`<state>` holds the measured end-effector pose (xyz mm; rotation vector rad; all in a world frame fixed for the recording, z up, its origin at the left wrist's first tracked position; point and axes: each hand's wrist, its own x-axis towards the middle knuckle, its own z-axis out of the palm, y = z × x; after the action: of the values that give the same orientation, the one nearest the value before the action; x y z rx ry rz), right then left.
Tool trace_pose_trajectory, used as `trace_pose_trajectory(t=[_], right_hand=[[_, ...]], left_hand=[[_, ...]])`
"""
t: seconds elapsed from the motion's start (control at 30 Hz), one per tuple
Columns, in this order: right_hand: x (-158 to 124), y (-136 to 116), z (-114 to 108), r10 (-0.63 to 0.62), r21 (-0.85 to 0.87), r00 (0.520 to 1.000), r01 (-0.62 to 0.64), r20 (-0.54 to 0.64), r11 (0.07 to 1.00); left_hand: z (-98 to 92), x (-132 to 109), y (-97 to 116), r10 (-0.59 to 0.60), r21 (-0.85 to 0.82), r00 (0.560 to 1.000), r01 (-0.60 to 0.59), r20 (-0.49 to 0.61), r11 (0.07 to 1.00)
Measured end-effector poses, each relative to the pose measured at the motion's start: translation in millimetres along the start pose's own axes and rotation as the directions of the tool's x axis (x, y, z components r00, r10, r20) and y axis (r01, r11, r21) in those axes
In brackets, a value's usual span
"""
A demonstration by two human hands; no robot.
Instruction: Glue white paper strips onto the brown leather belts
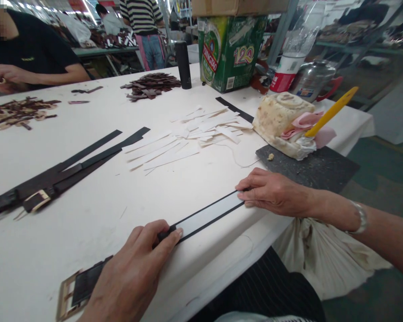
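A dark belt lies across the near edge of the table, its metal buckle (65, 290) at the lower left. Along its strap runs a pale white strip (210, 214) with black margins showing on both sides. My left hand (134, 268) is closed on the strap, thumb at the near end of the white strip. At the far end, my right hand (271, 190) has its fingers pressed together on the strap and strip; the tip beneath them is hidden. Loose white strips (204, 127) lie scattered beyond my hands.
Buckled belts (70, 174) lie at left. Behind are dark leather pieces (153, 85), a black bottle (183, 65) and a green carton (231, 53). A crusted tub with a yellow-handled brush (333, 112) stands on a dark board (305, 165) at right. A person (37, 53) sits across the table.
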<state>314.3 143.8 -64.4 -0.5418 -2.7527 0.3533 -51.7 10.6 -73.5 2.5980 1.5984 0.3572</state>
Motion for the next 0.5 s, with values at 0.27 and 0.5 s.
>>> trace_pose_trajectory(t=[0.27,0.5], right_hand=[[41.7,-73.5,40.7,-0.042,-0.147,0.957,-0.001,-0.288,0.989],[42.1,-90.7,65.8,-0.042,-0.125,0.971,0.013,-0.234,0.992]], left_hand=[[5.8,-1.4,0.7,0.001,-0.023,1.000,-0.001,0.008,1.000],[-21.4,-15.0,-2.8,-0.214,0.110,0.976,0.208,0.049,0.972]])
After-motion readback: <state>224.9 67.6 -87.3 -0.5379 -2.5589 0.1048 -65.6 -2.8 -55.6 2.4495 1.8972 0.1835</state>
